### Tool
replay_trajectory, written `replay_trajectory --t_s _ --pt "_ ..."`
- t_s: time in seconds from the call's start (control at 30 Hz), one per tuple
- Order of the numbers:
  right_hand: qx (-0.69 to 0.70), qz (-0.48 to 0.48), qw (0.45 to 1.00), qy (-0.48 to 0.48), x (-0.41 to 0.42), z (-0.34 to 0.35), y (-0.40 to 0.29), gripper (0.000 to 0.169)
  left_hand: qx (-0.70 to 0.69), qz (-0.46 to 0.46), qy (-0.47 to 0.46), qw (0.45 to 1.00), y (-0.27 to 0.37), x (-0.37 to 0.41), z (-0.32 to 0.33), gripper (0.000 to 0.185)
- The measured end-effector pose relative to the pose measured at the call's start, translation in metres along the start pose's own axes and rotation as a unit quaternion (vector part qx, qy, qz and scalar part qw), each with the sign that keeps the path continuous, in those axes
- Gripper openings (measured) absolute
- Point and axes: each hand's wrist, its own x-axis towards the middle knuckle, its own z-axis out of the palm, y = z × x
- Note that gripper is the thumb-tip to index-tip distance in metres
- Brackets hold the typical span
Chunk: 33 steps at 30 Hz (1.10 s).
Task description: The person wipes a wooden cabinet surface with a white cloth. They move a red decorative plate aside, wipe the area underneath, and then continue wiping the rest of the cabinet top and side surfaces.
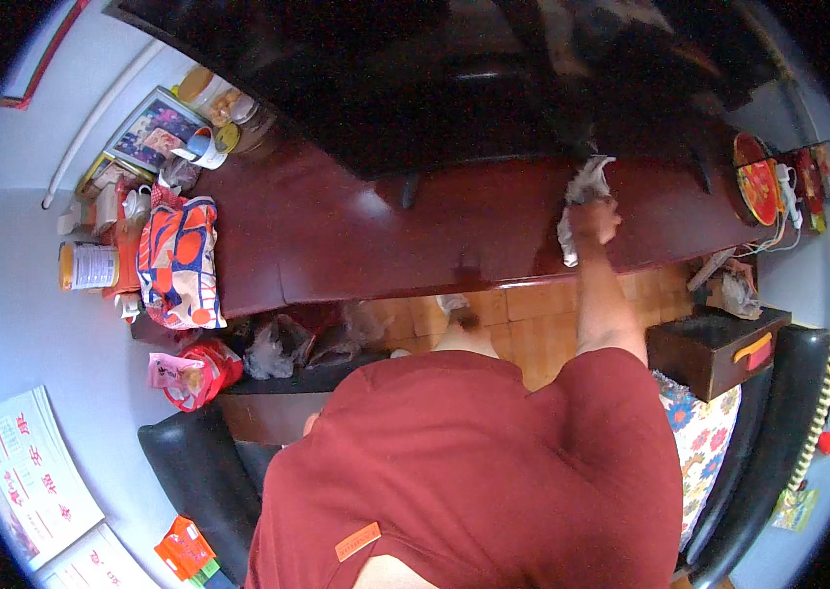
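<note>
My right hand [595, 219] is pressed on a pale crumpled cloth [589, 181] lying on the dark red wooden tabletop [459, 235], right of the middle and below the large black television screen [444, 88]. The cloth sticks out above and below the hand. My left hand is out of view, hidden behind my body in the red shirt.
A patterned bag [183, 258], a lidded tub [91, 266], jars [209, 96] and a framed picture [157, 129] stand at the left end. A red and yellow tray [756, 180] and a power strip [788, 195] are at the right. A dark drawer box [717, 350] stands below.
</note>
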Motion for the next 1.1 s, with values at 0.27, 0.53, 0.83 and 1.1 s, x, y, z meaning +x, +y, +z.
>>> replay_trajectory --t_s 0.27,0.53,0.83,1.1 --pt "0.115 -0.341 0.930 -0.070 -0.146 0.097 -0.140 0.036 0.000 0.002 0.009 1.000 -0.003 0.002 -0.002 0.046" --pt "-0.026 -0.089 0.995 0.023 -0.017 0.024 0.022 0.043 -0.053 0.068 0.051 0.995 0.023 -0.004 -0.008 0.046" --pt "0.008 -0.324 0.942 -0.086 -0.157 0.024 -0.097 0.043 0.041 -0.011 0.010 0.999 -0.033 0.001 -0.001 0.038" --pt "0.004 -0.397 0.913 -0.091 -0.158 0.050 -0.074 0.044 0.098 0.047 0.057 0.992 -0.026 0.034 -0.007 0.034"
